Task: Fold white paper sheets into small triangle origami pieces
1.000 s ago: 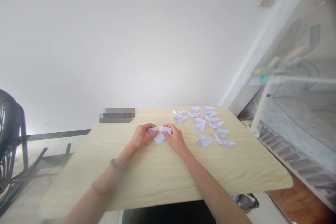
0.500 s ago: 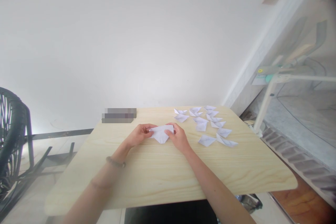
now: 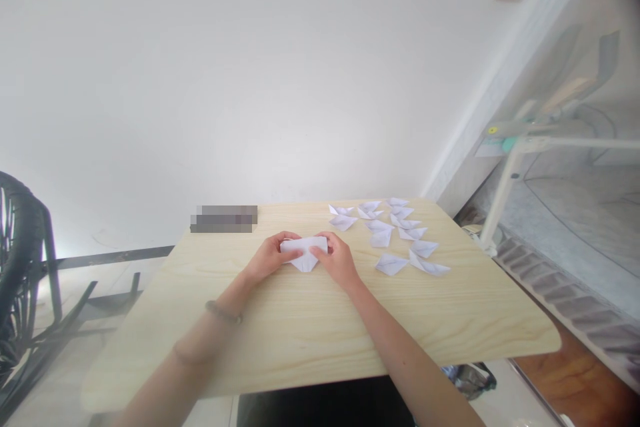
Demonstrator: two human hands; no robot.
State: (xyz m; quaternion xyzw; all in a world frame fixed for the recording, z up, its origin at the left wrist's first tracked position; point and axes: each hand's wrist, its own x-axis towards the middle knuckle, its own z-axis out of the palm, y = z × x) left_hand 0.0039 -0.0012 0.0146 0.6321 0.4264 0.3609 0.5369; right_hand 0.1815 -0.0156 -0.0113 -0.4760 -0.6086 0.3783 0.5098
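A white folded sheet of paper (image 3: 306, 261) is held just over the middle of the table, its lower part narrowing to a blunt point. My left hand (image 3: 270, 257) grips its left side, thumb on the front face and fingers behind. On the right side my right hand (image 3: 340, 260) pinches it the same way, and the two thumbs lie close together. To the right of my hands, several folded white paper boats (image 3: 392, 264) lie in loose rows. The fingertips behind the sheet are mostly hidden.
The pale wooden table (image 3: 280, 347) meets a white wall. A pixelated dark object (image 3: 224, 219) rests at its back left corner. A dark woven chair (image 3: 25, 247) stands at left, and a white metal frame (image 3: 505, 193) at right.
My left thumb has slid inward across the paper, closer to the right thumb. The sheet's upper part now looks like a straight band. The view has shifted slightly.
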